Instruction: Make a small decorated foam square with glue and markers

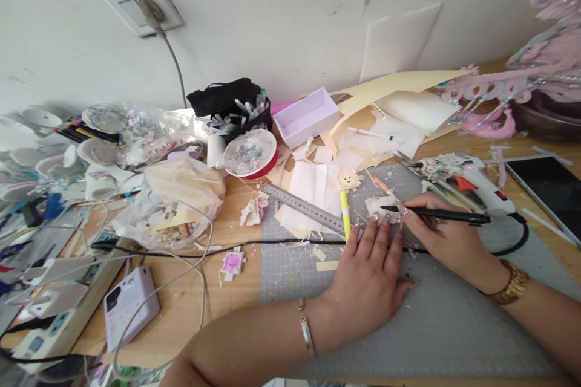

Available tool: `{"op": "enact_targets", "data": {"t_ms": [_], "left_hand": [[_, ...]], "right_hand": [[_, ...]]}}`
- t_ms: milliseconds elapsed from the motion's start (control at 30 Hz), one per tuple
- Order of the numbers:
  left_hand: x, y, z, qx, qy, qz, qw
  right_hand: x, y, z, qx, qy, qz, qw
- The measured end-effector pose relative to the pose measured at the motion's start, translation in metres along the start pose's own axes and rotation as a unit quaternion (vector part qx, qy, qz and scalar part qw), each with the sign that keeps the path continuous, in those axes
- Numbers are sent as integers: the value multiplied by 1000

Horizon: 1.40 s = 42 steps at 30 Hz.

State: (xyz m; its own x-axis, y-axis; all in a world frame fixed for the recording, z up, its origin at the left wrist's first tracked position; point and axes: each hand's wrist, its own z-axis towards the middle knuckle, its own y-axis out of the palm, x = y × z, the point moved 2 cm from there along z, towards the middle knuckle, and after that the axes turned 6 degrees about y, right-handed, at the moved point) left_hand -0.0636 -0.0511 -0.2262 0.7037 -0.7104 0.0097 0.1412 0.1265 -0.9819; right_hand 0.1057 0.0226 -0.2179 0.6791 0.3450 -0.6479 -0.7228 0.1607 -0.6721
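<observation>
Our right hand clamps a black pen over the small white piece, right of the frame's centre, which our left hand (fingers flat, slightly apart) steadies, its shape seemingly cut, most marking apparently left.

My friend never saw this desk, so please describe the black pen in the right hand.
Find the grey cutting mat, then the right hand, gold band at its wrist. That hand grips the black pen, straight, unlike the curved black cable, and dark, unlike the yellow marker.
</observation>
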Motion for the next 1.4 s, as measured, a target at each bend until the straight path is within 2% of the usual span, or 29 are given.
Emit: {"op": "enact_targets", "data": {"t_ms": [467, 733, 1400], "left_hand": [[0, -1, 0, -1, 1, 1, 1000], [0, -1, 0, -13, 0, 0, 1000], [0, -2, 0, 9, 0, 5, 1000]], "right_hand": [[-1, 0, -1, -2, 6, 4, 1000], [2, 1, -1, 4, -22, -1, 1000], [0, 0, 0, 8, -49, -19, 999]]}}
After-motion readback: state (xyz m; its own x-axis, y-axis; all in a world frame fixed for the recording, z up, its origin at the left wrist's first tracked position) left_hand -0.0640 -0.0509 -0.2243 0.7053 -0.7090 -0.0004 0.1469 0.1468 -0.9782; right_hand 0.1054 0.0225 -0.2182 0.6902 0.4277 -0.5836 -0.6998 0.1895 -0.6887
